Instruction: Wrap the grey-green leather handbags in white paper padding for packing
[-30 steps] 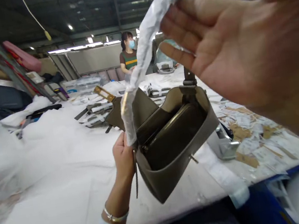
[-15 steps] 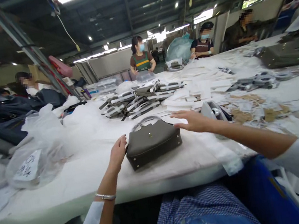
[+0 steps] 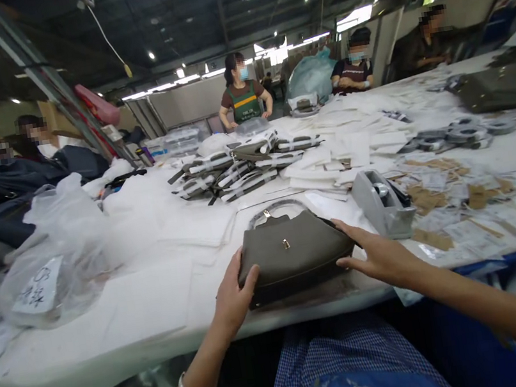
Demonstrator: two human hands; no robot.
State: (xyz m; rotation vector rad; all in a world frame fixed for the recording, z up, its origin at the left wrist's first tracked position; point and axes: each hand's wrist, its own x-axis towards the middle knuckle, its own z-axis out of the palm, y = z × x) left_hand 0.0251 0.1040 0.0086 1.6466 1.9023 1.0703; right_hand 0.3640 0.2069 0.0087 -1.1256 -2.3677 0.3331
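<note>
A dark olive handbag (image 3: 311, 243) lies at the table's front edge, its gold clasp facing up. Its top handle, covered in a clear wrap, points away from me. My left hand (image 3: 232, 293) grips the bag's left side, thumb on top and fingers around the edge. On the other side, my right hand (image 3: 378, 254) holds the right end between thumb and fingers. The bag's underside is hidden.
A grey tape dispenser (image 3: 378, 204) stands right of the bag, beside scattered tags (image 3: 428, 197). Behind lies a pile of wrapped straps or handles (image 3: 244, 166). A labelled plastic bag (image 3: 42, 287) sits at left. Several people are beyond the table.
Both hands have closed in on the handbag's sides. The bag has come nearer to me and shifted right in view, turning slightly. The person opposite has lowered their arms.
</note>
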